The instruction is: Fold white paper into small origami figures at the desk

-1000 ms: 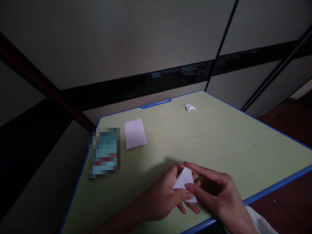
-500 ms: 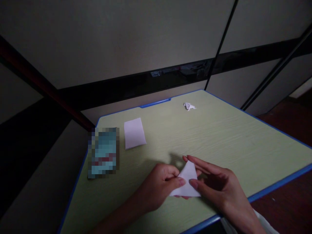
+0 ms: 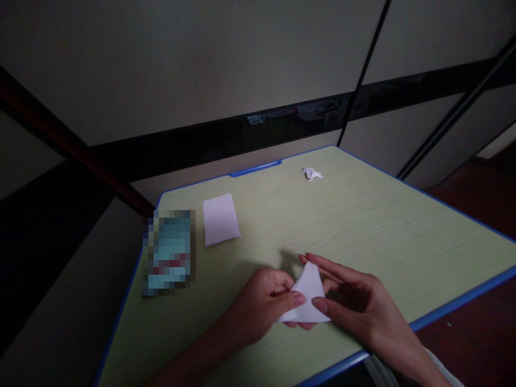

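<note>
A white sheet of paper folded to a triangle-like shape (image 3: 308, 287) is held up over the front of the table, its narrow end pointing away from me. My left hand (image 3: 271, 301) pinches its left side, thumb on top and fingers underneath. On the right edge, my right hand (image 3: 363, 303) grips it with the thumb on the face, while the index finger reaches along to the far tip. Fingers behind the paper are partly hidden. At the far side of the table lies a small folded paper figure (image 3: 312, 173).
The light wood-grain table (image 3: 363, 215) has a blue edge. Flat white paper (image 3: 221, 219) lies at the left, beside a blurred-out teal object (image 3: 169, 255). A blue strip (image 3: 256, 169) sits on the far edge. Cabinet panels (image 3: 226, 64) rise just behind.
Both hands keep hold of the folded paper with almost the same grip. The view has shifted very slightly; the other things on the table stay put.
</note>
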Action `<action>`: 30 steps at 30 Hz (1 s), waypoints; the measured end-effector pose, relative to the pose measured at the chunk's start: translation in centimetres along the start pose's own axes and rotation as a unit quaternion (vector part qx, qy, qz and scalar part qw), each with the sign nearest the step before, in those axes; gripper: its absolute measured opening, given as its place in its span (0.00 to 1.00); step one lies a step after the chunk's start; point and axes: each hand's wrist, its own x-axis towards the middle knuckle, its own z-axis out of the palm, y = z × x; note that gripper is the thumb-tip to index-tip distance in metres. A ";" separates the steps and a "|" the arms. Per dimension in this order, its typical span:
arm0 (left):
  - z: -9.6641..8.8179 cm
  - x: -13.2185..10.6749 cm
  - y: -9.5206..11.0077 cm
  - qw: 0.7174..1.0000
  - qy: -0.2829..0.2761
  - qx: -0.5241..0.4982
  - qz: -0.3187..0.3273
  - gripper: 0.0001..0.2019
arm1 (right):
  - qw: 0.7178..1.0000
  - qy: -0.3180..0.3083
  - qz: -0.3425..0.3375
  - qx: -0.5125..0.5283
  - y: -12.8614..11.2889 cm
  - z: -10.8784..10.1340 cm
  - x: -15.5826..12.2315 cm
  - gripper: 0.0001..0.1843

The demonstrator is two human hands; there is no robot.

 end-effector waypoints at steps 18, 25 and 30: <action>-1.1 -0.2 0.0 0.993 -0.100 -0.003 -0.063 0.12 | 1.000 0.010 -0.009 -0.015 0.2 -0.3 0.0 0.26; -1.1 -0.3 0.0 0.994 -0.080 0.001 -0.073 0.10 | 0.999 0.016 -0.005 -0.029 0.3 -0.3 0.0 0.26; -1.1 -0.1 0.0 0.995 -0.067 0.012 -0.079 0.09 | 0.997 0.048 -0.020 -0.064 0.2 -0.2 0.0 0.26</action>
